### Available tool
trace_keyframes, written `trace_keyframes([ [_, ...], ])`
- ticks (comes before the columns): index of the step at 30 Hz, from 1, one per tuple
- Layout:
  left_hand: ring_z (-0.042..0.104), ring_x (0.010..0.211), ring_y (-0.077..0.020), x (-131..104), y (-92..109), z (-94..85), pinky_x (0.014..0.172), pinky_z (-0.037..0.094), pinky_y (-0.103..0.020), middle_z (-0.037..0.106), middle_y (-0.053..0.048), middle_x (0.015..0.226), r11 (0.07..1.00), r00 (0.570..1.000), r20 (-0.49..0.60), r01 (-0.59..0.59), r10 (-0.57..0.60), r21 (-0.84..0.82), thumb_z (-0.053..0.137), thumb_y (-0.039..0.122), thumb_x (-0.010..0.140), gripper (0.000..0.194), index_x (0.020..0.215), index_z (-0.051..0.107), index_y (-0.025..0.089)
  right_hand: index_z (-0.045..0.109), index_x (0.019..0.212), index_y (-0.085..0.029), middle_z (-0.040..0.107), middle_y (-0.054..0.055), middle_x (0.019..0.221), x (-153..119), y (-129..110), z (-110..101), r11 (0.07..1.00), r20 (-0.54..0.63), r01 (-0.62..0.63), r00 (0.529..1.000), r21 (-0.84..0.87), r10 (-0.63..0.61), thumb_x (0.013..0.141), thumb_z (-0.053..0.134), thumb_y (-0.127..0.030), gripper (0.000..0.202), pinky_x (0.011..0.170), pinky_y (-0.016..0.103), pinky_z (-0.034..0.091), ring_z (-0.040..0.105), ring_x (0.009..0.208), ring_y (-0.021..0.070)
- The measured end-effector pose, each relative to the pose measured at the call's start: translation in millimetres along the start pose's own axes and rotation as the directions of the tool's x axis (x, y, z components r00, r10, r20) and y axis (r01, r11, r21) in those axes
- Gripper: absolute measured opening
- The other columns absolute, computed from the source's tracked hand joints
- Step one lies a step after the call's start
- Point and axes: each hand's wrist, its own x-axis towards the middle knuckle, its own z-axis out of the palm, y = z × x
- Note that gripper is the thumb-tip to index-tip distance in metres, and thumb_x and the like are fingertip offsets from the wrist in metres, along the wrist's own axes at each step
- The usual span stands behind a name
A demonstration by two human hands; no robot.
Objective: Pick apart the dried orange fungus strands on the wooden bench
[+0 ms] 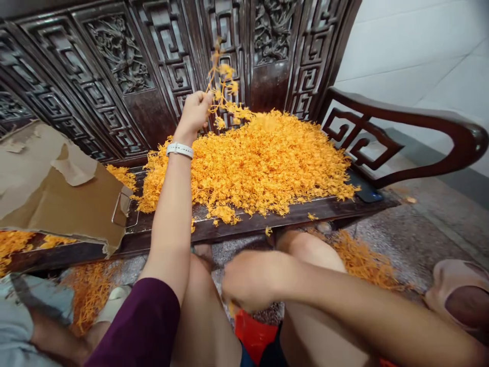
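Note:
My left hand [195, 113], reaching forward over the bench, pinches a thin branching sprig [226, 84] of bright orange, plastic-looking pieces. The sprig hangs above a large heap of orange plastic sprigs [263, 163], its lower strands touching or nearly touching the top. Low between my knees, my right hand [254, 280] is blurred, with its fingers curled in. A small orange bit shows below those fingers; what they hold is hidden. Under this hand a red plastic thing [255, 334], partly hidden, shows between my thighs.
The heap lies on a dark wooden bench [263, 220] with a carved back and a curved armrest [416, 112]. A torn cardboard box [76, 188] stands at left. A phone [364, 189] lies at the bench's right end. Orange strands [367, 260] litter the floor. Another person's leg [57, 331] is lower left.

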Motion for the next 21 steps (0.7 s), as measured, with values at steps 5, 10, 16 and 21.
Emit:
trace_keyframes([
  [5, 0.029, 0.044, -0.0094, -4.9, -18.9, -11.3, 0.042, 0.022, -0.027, 0.031, 0.007, 0.053, 0.993, 0.984, -0.153, 0.076, -0.089, -0.086, 0.059, 0.092, 0.077, 0.068, 0.075, 0.041, 0.026, 0.073, 0.082, -0.022, 0.066, -0.003, 0.069, -9.6, -3.7, -19.4, 0.777, -0.317, 0.351, 0.926, 0.522, -0.205, 0.087, 0.074, -0.022, 0.006, 0.061, 0.026, 0.042, 0.056, 0.062, 0.0129],
  [10, 0.03, 0.043, -0.0099, 1.8, -21.8, -15.2, 0.042, 0.024, -0.028, 0.029, 0.007, 0.053, 0.999, 0.99, -0.14, 0.026, -0.032, -0.044, 0.056, 0.086, 0.085, 0.062, 0.077, 0.043, 0.027, 0.068, 0.101, -0.022, 0.063, -0.001, 0.079, -13.2, 25.8, -61.1, 0.302, -0.761, 0.721, 0.473, 0.624, 0.444, 0.094, 0.064, -0.046, 0.026, 0.056, 0.024, 0.038, 0.046, 0.059, 0.0097],
  [16, 0.039, 0.045, -0.01, 3.5, -10.0, -14.7, 0.045, 0.03, -0.026, 0.034, 0.005, 0.053, 1.0, 0.996, -0.091, -0.019, 0.018, -0.012, 0.056, 0.074, 0.094, 0.05, 0.081, 0.048, 0.026, 0.06, 0.084, -0.02, 0.052, -0.004, 0.067, -12.0, 54.5, -58.2, 0.134, -0.616, 0.737, 0.435, 0.663, 0.656, 0.083, 0.068, -0.023, 0.01, 0.05, 0.025, 0.026, 0.039, 0.053, 0.0075],
  [21, 0.05, 0.05, -0.0101, -6.8, 13.2, -8.3, 0.049, 0.04, -0.024, 0.042, 0.003, 0.058, 0.998, 1.0, -0.006, 0.024, -0.025, -0.051, 0.066, 0.059, 0.095, 0.041, 0.081, 0.053, 0.023, 0.057, 0.091, -0.023, 0.055, -0.004, 0.07, -19.6, 65.1, -65.5, 0.367, -0.695, 0.714, 0.231, 0.597, 0.681, 0.089, 0.067, -0.028, 0.012, 0.05, 0.026, 0.023, 0.039, 0.052, 0.0076],
])
